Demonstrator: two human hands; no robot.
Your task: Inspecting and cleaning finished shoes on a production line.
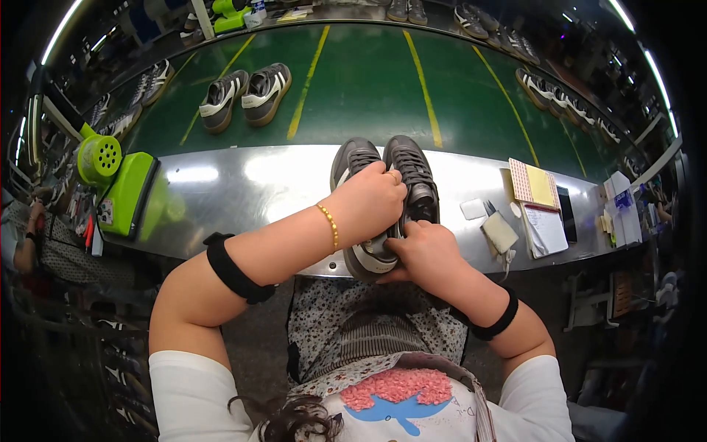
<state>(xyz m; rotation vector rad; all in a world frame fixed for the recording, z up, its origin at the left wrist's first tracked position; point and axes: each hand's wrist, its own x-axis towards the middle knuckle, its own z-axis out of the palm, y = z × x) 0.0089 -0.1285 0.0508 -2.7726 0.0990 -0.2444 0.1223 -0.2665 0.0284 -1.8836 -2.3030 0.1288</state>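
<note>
Left hand (pixel 373 202): curled over grey shoes (pixel 412 166) | right hand (pixel 429 254): curled by heels (pixel 366 266) | pinch: cannot tell | notebook (pixel 545 231): further right

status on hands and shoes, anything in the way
Left hand over left shoe; right hand at its heel. Right shoe alongside. Notebook off to the right, not in the way.

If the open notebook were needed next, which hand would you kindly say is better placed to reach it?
Probably the right hand: it lies nearer the notebook, while the left hand is farther left, over the dark shoes.
</note>
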